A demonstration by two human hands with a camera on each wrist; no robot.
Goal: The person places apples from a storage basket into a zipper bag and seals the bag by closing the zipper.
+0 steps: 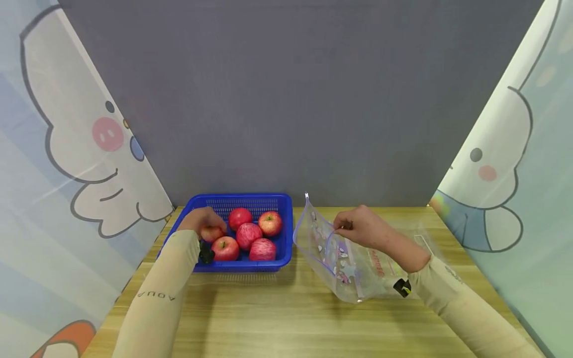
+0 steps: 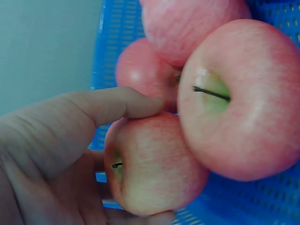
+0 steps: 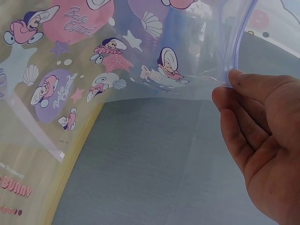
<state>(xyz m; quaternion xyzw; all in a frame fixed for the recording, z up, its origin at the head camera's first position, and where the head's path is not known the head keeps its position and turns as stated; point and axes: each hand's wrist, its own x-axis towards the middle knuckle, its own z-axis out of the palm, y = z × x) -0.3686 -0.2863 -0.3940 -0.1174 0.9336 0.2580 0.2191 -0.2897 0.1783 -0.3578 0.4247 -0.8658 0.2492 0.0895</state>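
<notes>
In the blue basket (image 1: 286,253) my left hand (image 1: 201,219) grips a red-and-yellow apple (image 2: 154,164), thumb on top and fingers around its far side. Several other red apples (image 1: 248,235) lie beside it in the basket, and a large apple (image 2: 248,103) touches the gripped one. On the right, my right hand (image 1: 364,227) pinches the lilac-edged rim of a clear zipper bag (image 1: 344,263) between thumb and fingers. The bag's mouth gapes toward the basket. Printed stars, shells and cartoon figures cover its side in the right wrist view.
The wooden table (image 1: 250,318) carries the basket at left and the bag at right. Another clear bag with red lettering (image 1: 378,263) lies under my right forearm. A grey wall (image 1: 295,99) rises behind, with cartoon-printed panels (image 1: 80,124) along both sides.
</notes>
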